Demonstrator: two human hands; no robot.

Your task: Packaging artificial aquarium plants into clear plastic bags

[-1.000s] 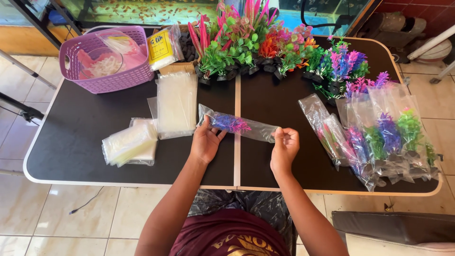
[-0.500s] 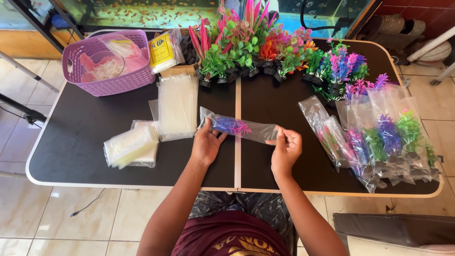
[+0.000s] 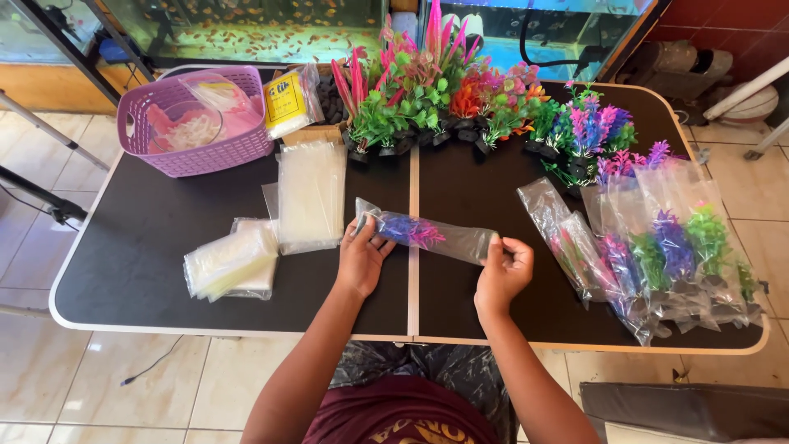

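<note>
A clear plastic bag (image 3: 456, 240) lies across the middle of the black table (image 3: 140, 255), with a blue and pink artificial plant (image 3: 408, 231) inside it. My left hand (image 3: 362, 256) holds the bag's left end, fingers curled on it. My right hand (image 3: 503, 271) pinches the bag's right end between thumb and fingers. Both forearms reach in from the near edge.
A purple basket (image 3: 197, 119) and a yellow packet (image 3: 288, 99) stand at the back left. Stacks of clear bags (image 3: 311, 196) and folded bags (image 3: 230, 259) lie left of my hands. Loose artificial plants (image 3: 436, 99) line the back; several bagged plants (image 3: 657, 247) lie at the right.
My hands and the bag have stayed nearly in place. The right hand's fingers have shifted slightly on the bag's right end.
</note>
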